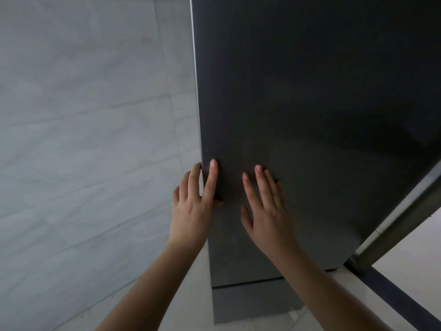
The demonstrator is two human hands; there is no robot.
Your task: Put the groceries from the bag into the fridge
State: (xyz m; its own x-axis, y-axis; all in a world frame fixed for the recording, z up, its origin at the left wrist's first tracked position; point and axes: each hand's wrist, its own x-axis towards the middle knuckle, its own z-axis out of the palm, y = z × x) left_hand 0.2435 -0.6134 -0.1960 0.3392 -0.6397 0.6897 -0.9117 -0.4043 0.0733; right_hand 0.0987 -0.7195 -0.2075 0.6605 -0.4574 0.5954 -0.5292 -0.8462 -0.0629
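Note:
A tall dark grey fridge door (298,103) fills the middle and right of the head view, seen from close up. My left hand (193,206) wraps the door's left edge, with its fingers curled around the edge and its index finger lying flat on the front. My right hand (265,209) rests flat on the door face just to the right, fingers spread and holding nothing. A seam near the bottom separates this door from a lower panel (250,304). No bag and no groceries are in view.
A pale grey tiled wall (83,139) runs along the left, close to the door's edge. Light floor (191,306) shows below. At the lower right a metal-framed edge (401,223) slants across, with a dark strip (401,297) on the floor.

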